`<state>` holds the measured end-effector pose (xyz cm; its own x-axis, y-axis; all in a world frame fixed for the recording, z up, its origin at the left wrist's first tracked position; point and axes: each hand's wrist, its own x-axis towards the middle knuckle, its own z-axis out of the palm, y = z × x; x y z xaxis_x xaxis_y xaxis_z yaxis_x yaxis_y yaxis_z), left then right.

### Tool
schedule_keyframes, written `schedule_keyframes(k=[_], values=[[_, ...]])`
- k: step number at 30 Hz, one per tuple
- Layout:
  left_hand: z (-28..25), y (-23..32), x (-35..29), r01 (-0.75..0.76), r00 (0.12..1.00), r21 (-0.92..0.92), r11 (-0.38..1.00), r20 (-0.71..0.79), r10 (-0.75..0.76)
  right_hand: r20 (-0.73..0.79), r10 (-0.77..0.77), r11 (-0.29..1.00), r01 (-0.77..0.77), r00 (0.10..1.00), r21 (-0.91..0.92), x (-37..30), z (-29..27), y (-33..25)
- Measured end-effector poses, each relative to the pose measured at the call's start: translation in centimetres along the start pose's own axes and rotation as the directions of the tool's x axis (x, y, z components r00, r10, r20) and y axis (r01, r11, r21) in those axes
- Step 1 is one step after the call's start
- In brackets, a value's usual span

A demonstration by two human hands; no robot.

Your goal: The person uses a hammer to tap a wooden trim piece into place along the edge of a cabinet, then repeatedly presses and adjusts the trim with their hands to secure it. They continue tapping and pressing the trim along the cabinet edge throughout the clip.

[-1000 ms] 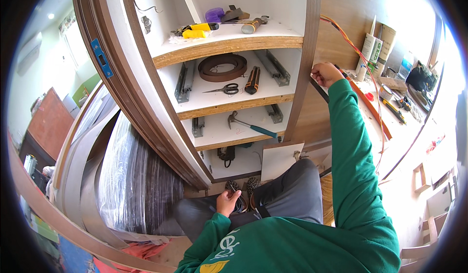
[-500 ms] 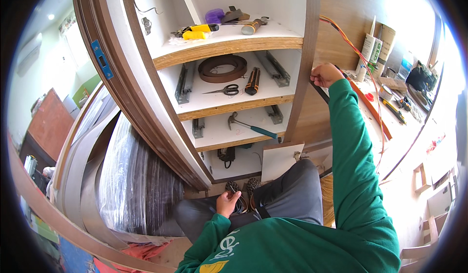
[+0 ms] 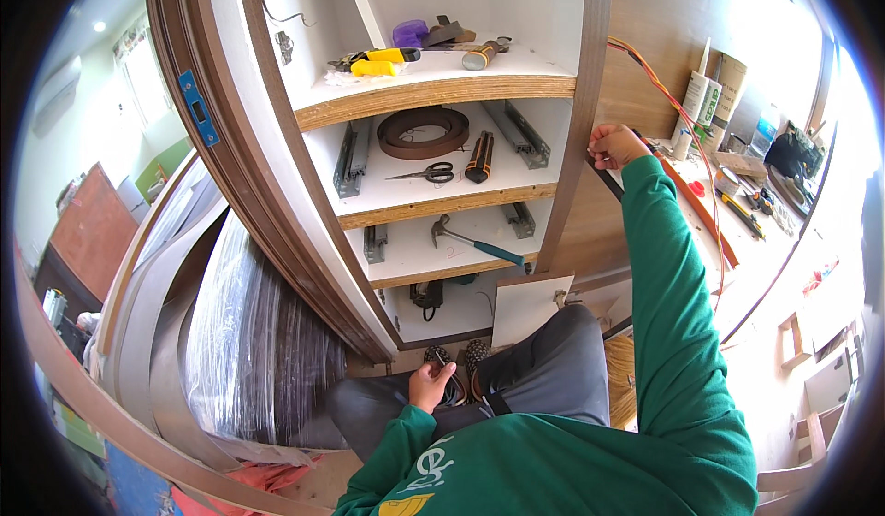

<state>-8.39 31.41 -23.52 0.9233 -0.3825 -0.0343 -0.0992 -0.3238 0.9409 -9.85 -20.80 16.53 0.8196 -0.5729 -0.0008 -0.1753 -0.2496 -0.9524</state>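
Observation:
My right hand (image 3: pixel 619 147) reaches out to the right of the white cabinet (image 3: pixel 535 0), beside its brown upright edge and above the near end of the workbench. Its fingers are pinched together; whatever may be between them is too small to name. Low over my lap, my left hand (image 3: pixel 430 388) is curled with the thumb on top, and what it may hold is hidden. Nearest to my right hand are a long orange-brown strip (image 3: pixel 693 201) on the bench and orange and red cables (image 3: pixel 666 89) hanging down the wall.
Cabinet shelves hold a brown edging roll (image 3: pixel 392 144), scissors (image 3: pixel 433 174), a claw hammer (image 3: pixel 477 242) and drawer runners (image 3: pixel 516 133). Sealant tubes (image 3: pixel 693 96) and hand tools crowd the bench. A plastic-wrapped stack (image 3: pixel 240 350) stands left; a white panel (image 3: pixel 524 309) leans below the cabinet.
The view has shifted slightly, so the cabinet and bench sit a little differently. Both hands keep nearly the same place and pose.

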Motion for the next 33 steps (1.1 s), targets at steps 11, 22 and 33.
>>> schedule_keyframes(k=[11,22,33], values=[[0.2,-0.6,0.2,-0.012,1.000,-0.034,0.999,-0.003,0.012,-0.085,-0.021,0.997,0.015,0.996,-0.070,0.8,0.8,0.4],[-0.5,0.4,-0.1,0.038,0.999,0.007,0.999,0.034,-0.038,-0.203,0.045,0.947,0.023,0.978,0.320,0.9,0.2,0.3],[-0.5,0.8,-0.3,0.017,1.000,0.004,1.000,0.008,-0.017,-0.190,-0.037,0.989,0.008,0.981,-0.149,2.2,0.4,1.0]])
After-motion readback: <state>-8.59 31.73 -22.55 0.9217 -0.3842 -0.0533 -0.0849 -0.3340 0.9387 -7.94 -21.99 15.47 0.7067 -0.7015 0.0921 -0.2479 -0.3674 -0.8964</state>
